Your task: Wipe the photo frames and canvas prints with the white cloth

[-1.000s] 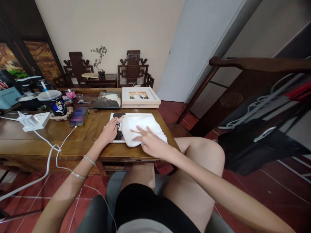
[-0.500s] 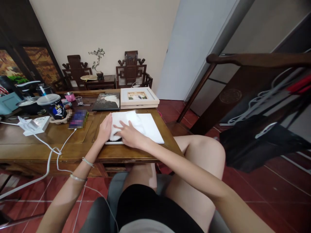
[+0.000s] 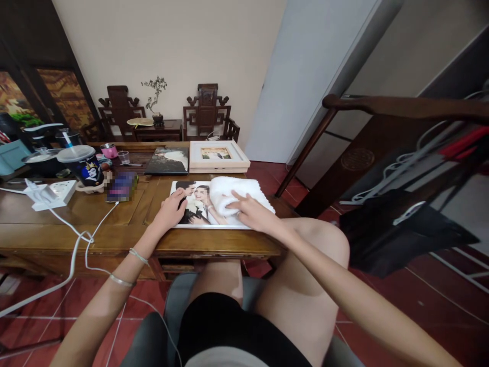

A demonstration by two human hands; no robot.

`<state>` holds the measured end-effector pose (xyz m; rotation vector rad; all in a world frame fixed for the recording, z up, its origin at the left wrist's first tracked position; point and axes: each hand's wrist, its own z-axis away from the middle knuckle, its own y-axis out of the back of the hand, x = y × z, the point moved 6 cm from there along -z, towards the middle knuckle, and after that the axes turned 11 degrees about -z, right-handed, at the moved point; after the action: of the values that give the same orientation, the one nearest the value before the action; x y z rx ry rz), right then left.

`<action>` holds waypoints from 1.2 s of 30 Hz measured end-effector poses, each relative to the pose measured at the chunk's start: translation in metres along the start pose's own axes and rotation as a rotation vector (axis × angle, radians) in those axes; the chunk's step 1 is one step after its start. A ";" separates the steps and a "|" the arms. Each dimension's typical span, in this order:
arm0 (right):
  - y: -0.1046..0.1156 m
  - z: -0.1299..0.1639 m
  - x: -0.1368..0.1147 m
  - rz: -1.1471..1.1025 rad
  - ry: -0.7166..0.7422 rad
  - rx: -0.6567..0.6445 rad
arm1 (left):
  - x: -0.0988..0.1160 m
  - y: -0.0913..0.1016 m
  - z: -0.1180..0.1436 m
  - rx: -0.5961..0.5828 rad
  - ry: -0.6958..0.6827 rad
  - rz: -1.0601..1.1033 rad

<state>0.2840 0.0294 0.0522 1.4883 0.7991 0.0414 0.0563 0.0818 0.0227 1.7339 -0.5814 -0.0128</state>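
Observation:
A flat photo panel (image 3: 194, 210) with a printed picture of two people lies near the table's front edge. My left hand (image 3: 170, 210) rests on its left side, fingers laid over the picture and the thumb apart from them. On the panel's right half lies a fluffy white cloth (image 3: 250, 187), bunched and partly hanging past the right edge. My right hand (image 3: 254, 211) presses on this cloth, its fingers bent into the pile and gripping it. The cloth hides the right part of the picture.
Behind the panel are a white picture frame (image 3: 240, 151) and a dark picture board (image 3: 155, 163). To the left are a phone (image 3: 121, 187) on a charging cable, a lidded cup (image 3: 88, 168) and a power strip (image 3: 63, 192). A wooden chair (image 3: 305, 153) stands at the right.
My right hand has moved right with the cloth, from the panel's left half to its right half, uncovering the picture. My left hand now lies farther onto the panel.

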 end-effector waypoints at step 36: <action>-0.009 0.064 -0.038 -0.047 0.137 -0.080 | -0.001 0.003 -0.002 0.092 -0.054 -0.021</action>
<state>0.2832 -0.0455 0.0540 1.4011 0.9321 0.1400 0.0546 0.0841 0.0258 1.8340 -0.6116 -0.0487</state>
